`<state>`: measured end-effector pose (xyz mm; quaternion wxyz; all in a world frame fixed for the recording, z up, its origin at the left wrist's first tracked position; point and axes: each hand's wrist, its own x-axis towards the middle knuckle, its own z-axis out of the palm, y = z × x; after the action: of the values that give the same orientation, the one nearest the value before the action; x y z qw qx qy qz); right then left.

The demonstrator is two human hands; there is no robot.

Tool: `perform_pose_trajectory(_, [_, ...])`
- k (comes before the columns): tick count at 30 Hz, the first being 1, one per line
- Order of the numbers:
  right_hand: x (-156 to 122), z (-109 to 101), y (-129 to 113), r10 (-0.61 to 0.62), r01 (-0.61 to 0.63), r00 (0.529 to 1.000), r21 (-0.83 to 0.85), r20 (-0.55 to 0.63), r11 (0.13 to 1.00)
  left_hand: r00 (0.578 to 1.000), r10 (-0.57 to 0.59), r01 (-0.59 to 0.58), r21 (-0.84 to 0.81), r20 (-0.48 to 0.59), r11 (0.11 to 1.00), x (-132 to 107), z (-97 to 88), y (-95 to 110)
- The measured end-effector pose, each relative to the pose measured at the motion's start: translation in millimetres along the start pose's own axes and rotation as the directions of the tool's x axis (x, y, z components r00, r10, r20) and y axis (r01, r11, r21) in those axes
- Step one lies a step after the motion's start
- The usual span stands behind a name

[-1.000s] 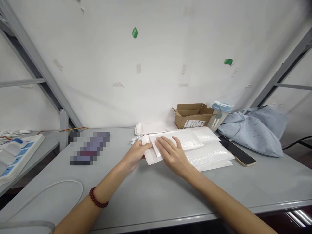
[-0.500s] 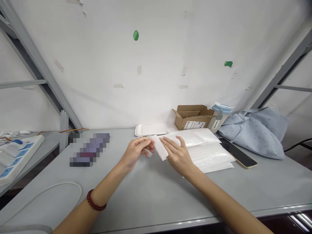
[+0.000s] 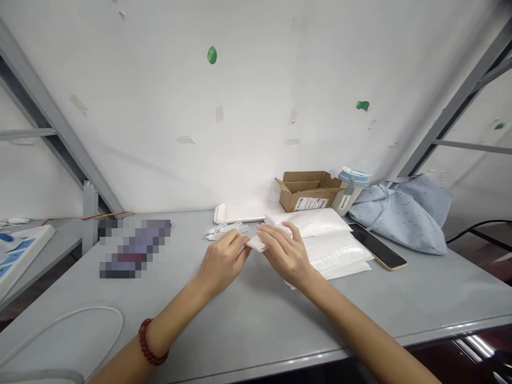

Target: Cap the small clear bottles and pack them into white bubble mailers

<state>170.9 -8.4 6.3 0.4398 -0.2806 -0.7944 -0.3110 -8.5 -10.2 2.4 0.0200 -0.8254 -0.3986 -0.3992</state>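
My left hand pinches the narrow end of a white padded envelope between thumb and fingertips. Over the same envelope bends my right hand, its fingers pressed together on it and the thumb raised; its underside is hidden. Right of my hands lie more white bubble mailers, glossy and overlapping on the grey table. Just beyond my left hand is a clear plastic packet, its contents too small to make out. Behind that sits a flat white box-like packet.
An open cardboard box and a blue-lidded cup stand by the wall. A phone lies beside a light blue cloth bag. At left are a pixelated object, a white cable and a power strip.
My left fingers have moved from loosely curled beside the envelope to pinching its end. The envelope's end now looks folded or bunched. The clear packet shows beyond my left hand. The view has shifted slightly right.
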Motion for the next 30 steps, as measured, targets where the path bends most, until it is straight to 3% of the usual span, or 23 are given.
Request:
perform_pose_trajectory(2, [3,-1,3,0.038,-0.039,0.999,-0.035,-0.021,0.999,0.999,-0.034,0.033,-0.069,-0.02,0.997,3,-0.7,2])
perform_pose_trajectory(6, [6,-3,16,0.101,-0.108,0.993,-0.122,-0.064,0.987,0.956,-0.292,0.271,-0.289,-0.033,0.918,20,-7.2,7])
perform_pose_trajectory(8, [6,-5,26,0.138,-0.143,0.989,-0.148,-0.048,0.979,0.92,-0.387,0.376,-0.408,0.059,0.832,34,-8.9,10])
perform_pose_trajectory(11, [3,-9,43,0.245,-0.239,0.969,-0.164,0.013,0.957,0.865,-0.433,0.498,-0.537,0.253,0.681,56,-3.6,16])
perform_pose_trajectory(15, [2,-17,65,0.399,-0.393,0.917,-0.192,-0.01,0.899,0.749,-0.458,0.655,-0.638,0.479,0.405,78,19.9,23])
perform_pose_trajectory(17, [0,-18,74,0.463,-0.456,0.886,-0.223,-0.026,0.861,0.665,-0.456,0.738,-0.614,0.591,0.281,82,34.9,24])
perform_pose_trajectory(19, [-3,-17,80,0.529,-0.494,0.845,-0.264,0.077,0.828,0.582,-0.467,0.801,-0.568,0.666,0.189,85,48.1,24])
perform_pose_trajectory(20, [-5,-15,82,0.56,-0.503,0.809,-0.282,0.18,0.817,0.56,-0.467,0.816,-0.551,0.684,0.172,85,53.3,23])
perform_pose_trajectory(22, [-10,-12,86,0.591,-0.508,0.693,-0.302,0.413,0.807,0.538,-0.461,0.834,-0.527,0.706,0.165,86,60.0,22])
perform_pose_trajectory(24, [-14,-10,89,0.593,-0.512,0.608,-0.309,0.528,0.801,0.536,-0.458,0.837,-0.517,0.709,0.179,86,63.0,21])
perform_pose_trajectory(25, [-16,-9,90,0.598,-0.515,0.603,-0.315,0.527,0.797,0.538,-0.462,0.836,-0.514,0.705,0.19,86,63.8,21])
perform_pose_trajectory(28, [-18,-8,92,0.624,-0.526,0.651,-0.337,0.432,0.781,0.558,-0.491,0.825,-0.508,0.669,0.246,85,66.7,23])
perform_pose_trajectory(30, [-18,-8,93,0.641,-0.543,0.622,-0.342,0.45,0.767,0.583,-0.518,0.81,-0.502,0.626,0.304,85,69.3,23])
